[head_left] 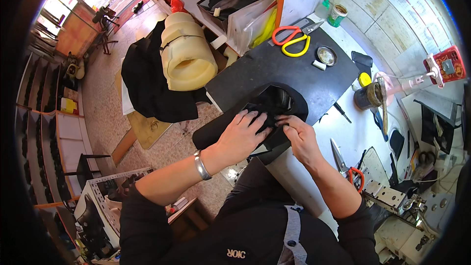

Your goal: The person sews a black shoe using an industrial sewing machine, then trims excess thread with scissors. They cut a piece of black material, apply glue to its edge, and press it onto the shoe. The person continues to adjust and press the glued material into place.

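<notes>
A soft black piece of material (289, 99), glossy in its upper part, lies folded over the near edge of the dark work board (235, 81). My left hand (243, 137) rests on it with the fingers spread, and a wide silver bracelet circles that wrist. Just to the right, my right hand (300, 140) is closed, its thumb and forefinger pinching the edge of the black material. The fingertips partly cover the spot they grip. A small pale patch shows below the left fingers.
Scissors with red and yellow handles (294, 44) lie on the board beside a round tin (326, 56). Another pair of scissors (339, 157) lies to the right of my right hand. A brush stands in a dark jar (368, 97). A big foam roll (189, 56) and black cloth (147, 78) are at left.
</notes>
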The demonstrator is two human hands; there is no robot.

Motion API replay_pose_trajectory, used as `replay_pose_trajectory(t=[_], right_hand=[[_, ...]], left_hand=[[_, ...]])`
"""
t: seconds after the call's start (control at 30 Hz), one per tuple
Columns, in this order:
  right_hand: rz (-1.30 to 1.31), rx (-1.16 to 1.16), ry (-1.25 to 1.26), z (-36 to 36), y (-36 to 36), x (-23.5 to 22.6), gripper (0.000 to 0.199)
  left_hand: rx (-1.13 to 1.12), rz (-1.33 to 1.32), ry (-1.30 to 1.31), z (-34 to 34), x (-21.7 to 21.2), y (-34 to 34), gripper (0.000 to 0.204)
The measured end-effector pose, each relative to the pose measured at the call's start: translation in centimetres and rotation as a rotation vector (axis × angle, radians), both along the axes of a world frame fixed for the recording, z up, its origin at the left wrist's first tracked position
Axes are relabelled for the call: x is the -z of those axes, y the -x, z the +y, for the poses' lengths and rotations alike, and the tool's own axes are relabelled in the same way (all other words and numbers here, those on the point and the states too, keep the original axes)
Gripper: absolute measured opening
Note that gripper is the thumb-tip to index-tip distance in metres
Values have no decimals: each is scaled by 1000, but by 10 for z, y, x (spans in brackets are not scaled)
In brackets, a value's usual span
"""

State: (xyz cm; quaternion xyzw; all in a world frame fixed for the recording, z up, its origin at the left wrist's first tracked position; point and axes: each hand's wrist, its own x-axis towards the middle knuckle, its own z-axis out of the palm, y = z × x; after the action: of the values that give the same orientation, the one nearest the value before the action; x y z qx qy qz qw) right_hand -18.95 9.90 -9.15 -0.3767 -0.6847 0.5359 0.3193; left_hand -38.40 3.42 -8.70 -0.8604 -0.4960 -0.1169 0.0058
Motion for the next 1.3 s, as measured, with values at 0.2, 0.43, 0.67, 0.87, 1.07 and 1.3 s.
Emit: replay_pose_trajectory(t=[0.2, 0.43, 0.67, 0.87, 1.07, 1.3], right_hand=[[-433, -14, -629, -11, 13, -1, 26], [-740, 19, -927, -7, 34, 6, 11], [-621, 160, -764, 2, 37, 3, 6], [-213, 389, -333, -5, 34, 9, 5], [-346, 273, -627, -13, 34, 15, 12], [-375, 25, -575, -19, 14, 11, 30]], left_hand=[[-9, 58, 91, -7, -2, -4, 31], [-10, 64, 63, -10, 0, -5, 34], [-16, 111, 33, -12, 1, -7, 38], [-16, 106, 47, -12, 2, -7, 43], [-12, 122, 59, -11, 3, -6, 38], [-27, 109, 70, -14, 6, -8, 33]])
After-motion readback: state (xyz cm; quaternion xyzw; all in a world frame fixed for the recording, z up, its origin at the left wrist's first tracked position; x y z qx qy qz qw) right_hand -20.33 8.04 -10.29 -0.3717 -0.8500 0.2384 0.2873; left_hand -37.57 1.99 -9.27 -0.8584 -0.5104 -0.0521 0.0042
